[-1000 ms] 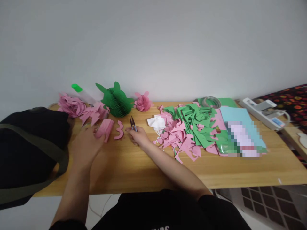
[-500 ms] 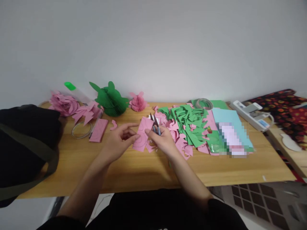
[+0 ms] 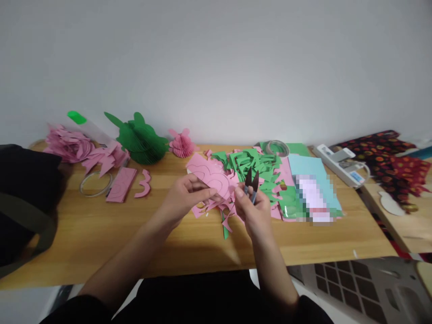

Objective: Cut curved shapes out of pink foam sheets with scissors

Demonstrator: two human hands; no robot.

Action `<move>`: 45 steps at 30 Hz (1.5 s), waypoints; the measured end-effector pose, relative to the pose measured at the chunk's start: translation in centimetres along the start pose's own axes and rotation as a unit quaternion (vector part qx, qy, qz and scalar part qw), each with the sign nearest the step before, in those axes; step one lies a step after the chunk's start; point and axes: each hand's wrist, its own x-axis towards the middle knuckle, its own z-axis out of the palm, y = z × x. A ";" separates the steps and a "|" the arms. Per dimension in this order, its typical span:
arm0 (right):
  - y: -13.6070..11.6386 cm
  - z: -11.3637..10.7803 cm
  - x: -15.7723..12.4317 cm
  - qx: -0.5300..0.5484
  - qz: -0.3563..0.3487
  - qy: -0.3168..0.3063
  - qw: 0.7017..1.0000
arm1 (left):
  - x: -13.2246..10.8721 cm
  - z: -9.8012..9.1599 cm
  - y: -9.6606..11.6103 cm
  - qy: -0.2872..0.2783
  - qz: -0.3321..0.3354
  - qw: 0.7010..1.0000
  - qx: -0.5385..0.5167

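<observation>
My left hand [image 3: 185,198] pinches a pink paper piece [image 3: 207,173] with curved outlines drawn on it, held tilted above the table. In my right hand [image 3: 254,211] are small scissors [image 3: 251,182] with dark blades pointing up and apart, and bluish handles mostly hidden by the palm. The right thumb and fingertips are at the paper's right end; whether they grip it, I cannot tell. Beneath and behind the paper lie pink scraps [image 3: 227,220] and a heap of green paper cuttings [image 3: 253,164]. A curvy pink cut-out [image 3: 145,184] lies left of my left hand.
To the left are a pink paper stack [image 3: 121,184], a tape roll [image 3: 96,184] and a dark bag [image 3: 27,202]. Green [image 3: 143,139] and pink [image 3: 182,143] honeycomb paper figures stand by the wall. Light-blue sheets [image 3: 310,166] and a power strip [image 3: 339,164] lie right.
The pink paper has turned from nearly upright to a slant, and my right hand has moved to its lower right end. The curvy cut-out shows more fully. The view has shifted right.
</observation>
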 end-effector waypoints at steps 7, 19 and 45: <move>-0.4 -0.1 -0.3 -0.003 -0.060 0.030 0.998 | -0.1 1.7 -0.2 -0.014 0.026 1.000 0.002; -0.1 2.0 -2.3 0.051 0.037 -0.125 0.990 | -0.2 3.5 0.3 0.138 0.069 0.978 -0.142; -1.6 4.2 -2.8 0.116 0.077 -0.086 0.987 | -1.7 4.4 -0.1 0.142 0.058 0.977 -0.146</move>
